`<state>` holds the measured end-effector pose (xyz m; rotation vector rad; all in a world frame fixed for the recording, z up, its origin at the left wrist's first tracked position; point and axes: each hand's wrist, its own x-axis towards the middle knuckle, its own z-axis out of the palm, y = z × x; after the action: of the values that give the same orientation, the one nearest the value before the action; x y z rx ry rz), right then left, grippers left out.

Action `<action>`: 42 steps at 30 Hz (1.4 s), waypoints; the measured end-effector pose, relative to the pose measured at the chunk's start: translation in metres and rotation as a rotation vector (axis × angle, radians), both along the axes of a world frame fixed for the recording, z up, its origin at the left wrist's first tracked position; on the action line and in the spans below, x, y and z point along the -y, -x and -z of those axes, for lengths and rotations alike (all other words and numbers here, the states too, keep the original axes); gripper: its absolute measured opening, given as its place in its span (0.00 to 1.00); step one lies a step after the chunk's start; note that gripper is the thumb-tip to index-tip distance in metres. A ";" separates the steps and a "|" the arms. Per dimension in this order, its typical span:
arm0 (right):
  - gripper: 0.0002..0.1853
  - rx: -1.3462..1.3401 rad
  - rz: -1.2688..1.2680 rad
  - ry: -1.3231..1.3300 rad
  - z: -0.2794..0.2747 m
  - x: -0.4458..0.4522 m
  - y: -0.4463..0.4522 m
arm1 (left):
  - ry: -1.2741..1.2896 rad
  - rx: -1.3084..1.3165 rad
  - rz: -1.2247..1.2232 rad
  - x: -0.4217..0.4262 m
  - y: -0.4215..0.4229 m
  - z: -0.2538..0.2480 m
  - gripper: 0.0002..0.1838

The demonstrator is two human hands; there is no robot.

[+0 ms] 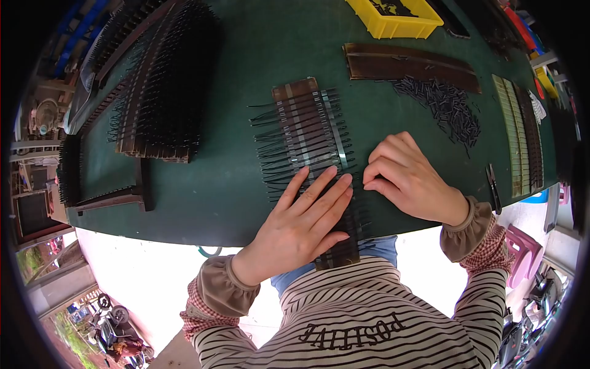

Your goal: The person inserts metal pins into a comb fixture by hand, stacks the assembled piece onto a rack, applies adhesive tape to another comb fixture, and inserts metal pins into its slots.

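Striped shirt (356, 307) | left fingers (316, 190) spread across board (298, 90), hiding part | right fingers (388, 167) pinched, hold unclear | black pieces (442, 111) beyond

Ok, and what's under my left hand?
Your left hand lies over a long dark board with thin black strands across it. The board shows past both sides; what sits directly beneath is covered.

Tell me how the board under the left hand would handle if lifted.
The board looks wooden, so probably stiff. Its thin black strands may bend or snag. Its near end overhangs the table, so it might tip.
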<state>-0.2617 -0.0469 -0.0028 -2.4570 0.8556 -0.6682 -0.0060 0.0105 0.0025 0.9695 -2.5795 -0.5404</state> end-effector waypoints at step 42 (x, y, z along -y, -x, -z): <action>0.08 0.034 0.258 -0.005 0.001 -0.003 0.028 | -0.023 -0.023 0.022 0.001 -0.002 0.000 0.37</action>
<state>-0.2899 -0.0441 -0.0042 -2.3450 1.1708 -0.7932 -0.0042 0.0093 0.0027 0.9375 -2.5724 -0.5845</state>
